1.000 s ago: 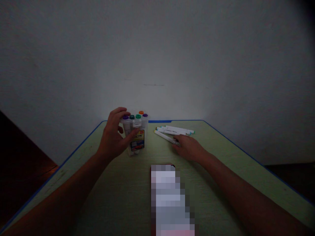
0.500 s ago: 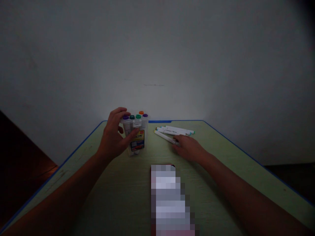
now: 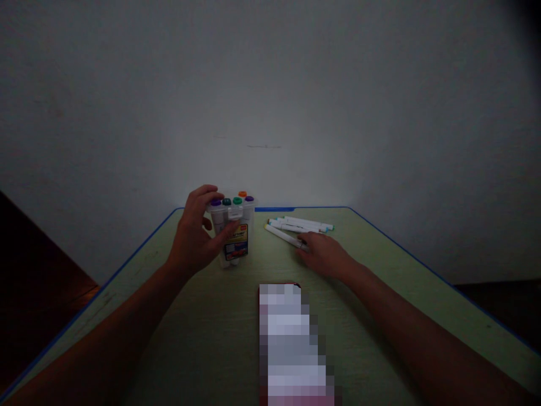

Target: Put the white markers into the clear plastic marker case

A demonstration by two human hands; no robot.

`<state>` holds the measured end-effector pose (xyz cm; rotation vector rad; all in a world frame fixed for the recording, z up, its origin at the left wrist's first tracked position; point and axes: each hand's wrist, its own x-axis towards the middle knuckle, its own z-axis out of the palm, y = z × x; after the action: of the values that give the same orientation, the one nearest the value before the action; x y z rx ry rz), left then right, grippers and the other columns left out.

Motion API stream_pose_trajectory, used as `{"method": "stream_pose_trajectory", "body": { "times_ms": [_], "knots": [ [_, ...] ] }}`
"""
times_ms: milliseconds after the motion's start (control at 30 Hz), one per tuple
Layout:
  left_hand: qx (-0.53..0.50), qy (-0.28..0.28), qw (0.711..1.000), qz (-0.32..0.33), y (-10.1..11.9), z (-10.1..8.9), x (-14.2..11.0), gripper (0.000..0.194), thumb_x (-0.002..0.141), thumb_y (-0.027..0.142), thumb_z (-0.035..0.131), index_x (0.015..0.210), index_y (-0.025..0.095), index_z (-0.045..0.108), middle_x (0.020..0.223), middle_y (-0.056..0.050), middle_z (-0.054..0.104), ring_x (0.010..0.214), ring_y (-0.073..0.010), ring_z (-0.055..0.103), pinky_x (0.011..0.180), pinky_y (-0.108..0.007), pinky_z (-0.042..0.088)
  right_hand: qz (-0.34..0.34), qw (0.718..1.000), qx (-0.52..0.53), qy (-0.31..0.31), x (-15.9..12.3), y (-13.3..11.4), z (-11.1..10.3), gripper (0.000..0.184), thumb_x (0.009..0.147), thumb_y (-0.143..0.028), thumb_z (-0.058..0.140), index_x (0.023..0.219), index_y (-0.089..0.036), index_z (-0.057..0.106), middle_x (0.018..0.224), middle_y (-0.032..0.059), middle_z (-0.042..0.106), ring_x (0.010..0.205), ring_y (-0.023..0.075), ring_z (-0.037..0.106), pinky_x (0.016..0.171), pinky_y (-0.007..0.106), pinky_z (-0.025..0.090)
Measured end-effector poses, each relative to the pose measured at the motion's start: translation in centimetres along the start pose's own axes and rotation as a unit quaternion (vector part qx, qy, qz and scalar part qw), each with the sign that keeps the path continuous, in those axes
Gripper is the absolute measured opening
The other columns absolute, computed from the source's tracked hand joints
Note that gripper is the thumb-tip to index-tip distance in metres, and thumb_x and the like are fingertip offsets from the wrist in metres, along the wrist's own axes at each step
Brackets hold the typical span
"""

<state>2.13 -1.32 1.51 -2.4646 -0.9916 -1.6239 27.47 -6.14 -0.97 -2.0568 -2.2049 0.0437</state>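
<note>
The left grip [image 3: 192,234] clasps a clear case [image 3: 242,239] of colour-ended markers [image 3: 237,201], left on the counter [image 3: 203,332]. The right grip [image 3: 323,252] holds a white marker [image 3: 281,233] by its near end, loose markers [image 3: 306,222] lying just beyond; a pixelated object [image 3: 287,338] lies nearer.

Both bare arms reach forward, each hand curled in a grip.
The left forearm [image 3: 122,327] slants in from the lower left to a left wrist [image 3: 175,270] almost in line with it; the left hand [image 3: 194,231] is raised, its upper fingers [image 3: 205,190] bending over toward the right, its left thumb [image 3: 222,235] stretched out below them, so that the two make an open C. The right forearm [image 3: 414,332] comes from the lower right; the right hand [image 3: 323,252] is held lower, back upward, fingers pointing left and drawn in close to the thumb. The hands are well apart, and both forearms are bare.
</note>
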Motion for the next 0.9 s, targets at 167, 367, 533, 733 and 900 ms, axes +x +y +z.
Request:
{"method": "stream_pose_trajectory", "body": {
  "times_ms": [167, 367, 533, 733, 900],
  "knots": [
    [-0.003, 0.0, 1.0, 0.004, -0.13, 0.01, -0.05, 0.045, 0.073, 0.03, 0.066, 0.112, 0.02, 0.047, 0.127, -0.012, 0.046, 0.108, -0.0238, 0.051, 0.059, -0.025, 0.051, 0.003, 1.0, 0.0, -0.01, 0.01, 0.02, -0.03, 0.027, 0.084, -0.026, 0.045, 0.102, -0.013, 0.061, 0.111, 0.0149, 0.063, 0.1, 0.0251, 0.058, 0.079, 0.031, 0.04],
    [-0.001, 0.0, 1.0, 0.004, -0.13, -0.04, -0.03, 0.044, 0.073, 0.032, 0.066, 0.111, 0.019, 0.048, 0.126, -0.012, 0.046, 0.107, -0.0236, 0.052, 0.059, -0.025, 0.051, -0.001, 1.0, 0.0, -0.01, 0.03, 0.03, 0.0, 0.028, 0.085, -0.026, 0.045, 0.104, -0.013, 0.06, 0.11, 0.0148, 0.063, 0.1, 0.0247, 0.058, 0.08, 0.031, 0.04],
    [0.003, -0.003, 1.0, 0.002, 0.02, -0.09, 0.02, 0.043, 0.074, 0.033, 0.065, 0.111, 0.019, 0.047, 0.127, -0.012, 0.046, 0.108, -0.0239, 0.052, 0.06, -0.026, 0.051, 0.002, 1.0, 0.007, -0.007, -0.01, 0.03, -0.03, 0.028, 0.084, -0.026, 0.046, 0.103, -0.013, 0.061, 0.112, 0.0147, 0.063, 0.101, 0.025, 0.057, 0.081, 0.031, 0.04],
    [0.002, 0.0, 1.0, 0.003, 0.0, -0.03, -0.01, 0.043, 0.074, 0.031, 0.064, 0.111, 0.018, 0.048, 0.126, -0.012, 0.046, 0.109, -0.0238, 0.051, 0.06, -0.026, 0.052, 0.0, 1.0, 0.004, -0.009, -0.01, -0.06, -0.16, 0.026, 0.084, -0.025, 0.045, 0.099, -0.012, 0.062, 0.108, 0.0149, 0.064, 0.098, 0.0261, 0.059, 0.078, 0.032, 0.041],
    [0.0, -0.001, 1.0, 0.004, -0.06, 0.0, -0.03, 0.043, 0.074, 0.031, 0.065, 0.111, 0.018, 0.048, 0.126, -0.012, 0.046, 0.106, -0.023, 0.052, 0.059, -0.025, 0.051, -0.001, 1.0, 0.01, -0.011, 0.02, 0.02, -0.1, 0.028, 0.083, -0.025, 0.046, 0.103, -0.012, 0.061, 0.109, 0.0152, 0.064, 0.099, 0.0259, 0.059, 0.08, 0.032, 0.041]
  ]
}}
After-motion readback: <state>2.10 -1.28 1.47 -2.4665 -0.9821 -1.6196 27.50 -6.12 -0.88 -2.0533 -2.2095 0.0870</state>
